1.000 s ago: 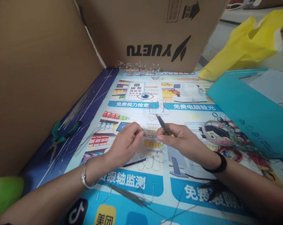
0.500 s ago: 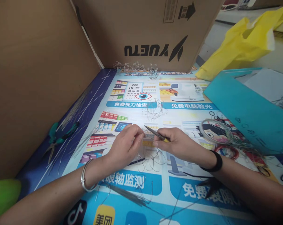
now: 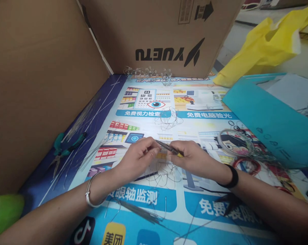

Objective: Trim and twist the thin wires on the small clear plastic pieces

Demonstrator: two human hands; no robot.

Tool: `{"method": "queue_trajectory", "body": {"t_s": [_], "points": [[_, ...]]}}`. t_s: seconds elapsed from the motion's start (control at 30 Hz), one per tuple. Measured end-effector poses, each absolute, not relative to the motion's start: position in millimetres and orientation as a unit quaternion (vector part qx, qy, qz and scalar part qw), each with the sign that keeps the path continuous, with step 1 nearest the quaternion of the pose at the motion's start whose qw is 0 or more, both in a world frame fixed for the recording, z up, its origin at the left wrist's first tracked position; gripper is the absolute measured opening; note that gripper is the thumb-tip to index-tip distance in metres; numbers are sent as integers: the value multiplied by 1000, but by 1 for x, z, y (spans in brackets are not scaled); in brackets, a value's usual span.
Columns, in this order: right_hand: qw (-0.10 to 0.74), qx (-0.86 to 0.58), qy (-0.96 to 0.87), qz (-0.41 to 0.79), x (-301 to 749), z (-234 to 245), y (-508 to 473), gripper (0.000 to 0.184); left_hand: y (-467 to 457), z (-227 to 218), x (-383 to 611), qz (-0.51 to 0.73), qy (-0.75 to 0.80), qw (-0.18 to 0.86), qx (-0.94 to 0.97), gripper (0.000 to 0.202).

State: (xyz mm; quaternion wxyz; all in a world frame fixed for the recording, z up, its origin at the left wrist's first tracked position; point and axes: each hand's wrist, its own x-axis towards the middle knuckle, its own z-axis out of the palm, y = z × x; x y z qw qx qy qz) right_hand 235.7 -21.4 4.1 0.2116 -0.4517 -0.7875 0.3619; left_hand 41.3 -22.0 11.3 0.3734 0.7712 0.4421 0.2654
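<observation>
My left hand is closed in a pinch on a thin wire piece of looped strands that hangs below my fingers over the printed mat. My right hand grips small pliers with a yellow handle. Their dark tip points left and touches the wire at my left fingertips. A finished looped wire piece lies on the mat just beyond my hands.
Green-handled pliers and straight wires lie at the left by a cardboard wall. A cardboard box stands behind, with small wire pieces at its base. A teal box, yellow bag, wire coils sit right. A wire bundle lies near.
The pliers' tip swung from pointing up and away to pointing left onto the wire at my left fingers. Both hands dropped slightly toward the mat.
</observation>
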Motion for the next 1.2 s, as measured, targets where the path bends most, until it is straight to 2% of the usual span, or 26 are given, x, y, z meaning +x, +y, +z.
{"method": "queue_trajectory", "body": {"t_s": [0.37,0.9,1.2], "points": [[216,-458,-771,387,236,3,-21,13,-17,14,38,250,414,410,774,17],[203,-437,-753,448,241,2,-19,12,-20,12,36,205,446,282,824,13],[193,-462,-811,304,235,5,-25,14,-22,10,38,177,446,233,846,15]]}}
